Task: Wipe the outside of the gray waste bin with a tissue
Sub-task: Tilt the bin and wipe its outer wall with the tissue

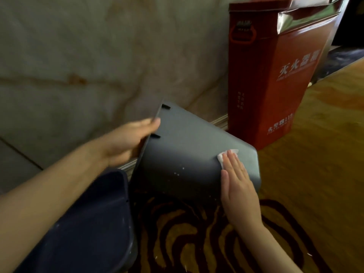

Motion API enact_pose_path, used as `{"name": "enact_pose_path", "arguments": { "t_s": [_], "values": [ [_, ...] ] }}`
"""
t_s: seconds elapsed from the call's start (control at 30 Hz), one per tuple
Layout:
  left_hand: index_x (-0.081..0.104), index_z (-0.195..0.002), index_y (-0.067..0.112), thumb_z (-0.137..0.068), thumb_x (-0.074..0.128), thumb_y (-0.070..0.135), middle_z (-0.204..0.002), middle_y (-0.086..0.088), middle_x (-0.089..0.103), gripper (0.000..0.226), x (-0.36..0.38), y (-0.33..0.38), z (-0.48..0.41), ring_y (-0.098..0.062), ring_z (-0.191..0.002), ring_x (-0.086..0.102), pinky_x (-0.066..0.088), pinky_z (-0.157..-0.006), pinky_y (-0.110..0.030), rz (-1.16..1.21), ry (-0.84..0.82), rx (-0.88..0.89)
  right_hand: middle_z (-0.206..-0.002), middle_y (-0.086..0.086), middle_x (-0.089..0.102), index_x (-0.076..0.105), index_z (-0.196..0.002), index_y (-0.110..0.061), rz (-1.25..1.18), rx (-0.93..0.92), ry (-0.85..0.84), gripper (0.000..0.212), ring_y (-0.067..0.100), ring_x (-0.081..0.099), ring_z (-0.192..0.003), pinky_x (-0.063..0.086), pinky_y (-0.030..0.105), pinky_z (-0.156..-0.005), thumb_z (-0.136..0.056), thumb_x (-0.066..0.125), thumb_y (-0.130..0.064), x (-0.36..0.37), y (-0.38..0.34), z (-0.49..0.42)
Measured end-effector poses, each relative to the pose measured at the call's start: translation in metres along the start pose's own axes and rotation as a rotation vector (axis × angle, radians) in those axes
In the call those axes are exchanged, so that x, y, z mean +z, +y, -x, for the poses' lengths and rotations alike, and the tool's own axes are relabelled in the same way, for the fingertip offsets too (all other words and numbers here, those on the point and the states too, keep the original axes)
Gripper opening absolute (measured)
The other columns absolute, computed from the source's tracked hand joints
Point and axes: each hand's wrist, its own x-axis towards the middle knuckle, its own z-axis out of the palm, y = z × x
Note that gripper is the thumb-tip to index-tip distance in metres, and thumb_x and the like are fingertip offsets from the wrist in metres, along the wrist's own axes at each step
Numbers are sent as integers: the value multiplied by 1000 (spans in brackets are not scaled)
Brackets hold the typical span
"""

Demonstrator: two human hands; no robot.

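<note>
The gray waste bin (187, 154) is tipped on its side above the carpet, its open rim to the left and its base to the right. My left hand (128, 142) grips the rim, fingers curled over the edge. My right hand (236, 180) lies flat on the bin's side near the base, pressing a white tissue (223, 157) against it. Only the tissue's edge shows beyond my fingertips. A few small white specks dot the bin's wall below the middle.
A dark blue bin or liner (94, 223) sits under my left forearm at the lower left. A tall red fire extinguisher box (275, 79) stands against the marble wall (78, 56) right behind the bin. Patterned brown and gold carpet (315, 154) covers the floor.
</note>
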Motion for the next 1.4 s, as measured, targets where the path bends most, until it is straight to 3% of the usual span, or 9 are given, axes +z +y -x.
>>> {"name": "enact_pose_path", "arguments": {
  "t_s": [0.27,0.37,0.5,0.7,0.83,0.97,1.07,1.17,1.4],
  "values": [
    [30,-143,31,-73,51,-13,-137,-1,56,85,5,-39,26,-20,-124,55,49,-96,-29,122,-340,132,-151,0,30,36,-140,-15,-135,142,1,50,7,21,-139,19,23,-110,-96,23,-34,-8,5,-2],
    [26,-144,31,-74,53,-12,-141,2,52,87,5,-41,26,-18,-127,52,48,-97,-26,95,-356,149,-147,-1,36,42,-136,-14,-212,132,46,43,8,26,-137,19,22,-109,-96,32,-28,-13,-7,-1],
    [25,-145,31,-73,53,-14,-142,2,51,89,3,-46,27,-18,-129,50,47,-96,-26,81,-389,151,-145,-6,34,41,-136,-18,-240,-133,44,43,6,26,-139,21,25,-113,-97,37,-36,-5,-48,11],
    [24,-145,32,-74,56,-12,-148,-1,44,90,1,-47,29,-21,-134,43,40,-106,-31,66,-460,147,-130,2,53,56,-122,-11,-210,-442,164,36,14,45,-126,41,28,-104,-86,56,-12,-1,-50,9],
    [25,-144,34,-77,53,-14,-146,5,45,87,2,-47,29,-17,-134,44,44,-101,-26,71,-500,145,-116,3,63,67,-109,-7,-217,-382,230,26,14,56,-103,44,20,-93,-83,63,-7,-10,-38,0],
    [34,-136,43,-76,54,-13,-143,12,49,85,5,-48,33,-11,-132,45,44,-98,-21,67,-520,158,-102,-5,63,66,-103,-11,-309,-167,308,27,17,64,-93,52,29,-84,-78,68,-2,-29,-45,-21],
    [36,-137,39,-74,56,-13,-140,10,53,84,10,-49,32,-11,-131,47,45,-96,-21,61,-516,152,-104,-1,66,66,-105,-12,-400,-383,258,21,12,62,-96,49,21,-84,-84,64,-12,-37,-73,-34],
    [47,-131,34,-73,59,-11,-128,8,63,74,10,-49,29,-10,-123,54,47,-91,-20,37,-473,157,-109,5,66,69,-105,-9,-353,-548,153,22,19,59,-98,49,29,-83,-85,60,-6,-32,-89,-43],
    [37,-136,40,-75,52,-17,-141,6,52,85,6,-48,28,-14,-130,48,46,-96,-23,103,-519,158,-106,5,69,71,-101,-10,-309,-331,210,22,18,61,-94,51,33,-81,-82,65,-1,-27,-61,-46]
  ]
}}
